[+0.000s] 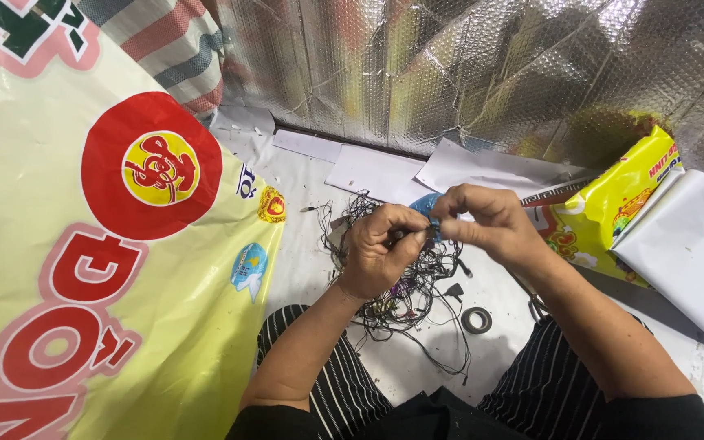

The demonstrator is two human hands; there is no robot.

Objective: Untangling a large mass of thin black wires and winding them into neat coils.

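Two hands meet over a tangle of thin black wires point(405, 281) that lies on a white sheet point(303, 269) between the person's knees. The left hand point(380, 248) is curled, its thumb and fingers closed on a small dark piece, perhaps a wire end; what it is exactly is too small to tell. The right hand point(486, 222) is bent in from the other side, fingertips pinched together against the left hand's, with a bit of blue point(427, 204) showing just behind them. Whether the right hand grips the blue piece or only the wire is not clear. Strands hang from the hands down into the tangle.

A roll of black tape point(476, 320) lies flat just right of the wires, near the right knee. The knees wear black trousers with thin white stripes point(336, 383). A large cream plastic bag with red shapes point(107, 244) fills the left side. A yellow packet point(613, 208) leans at the right, with a white bundle point(690, 253) touching it. Silver bubble foil point(466, 73) forms the back wall, and white paper sheets point(385, 171) lie at its foot
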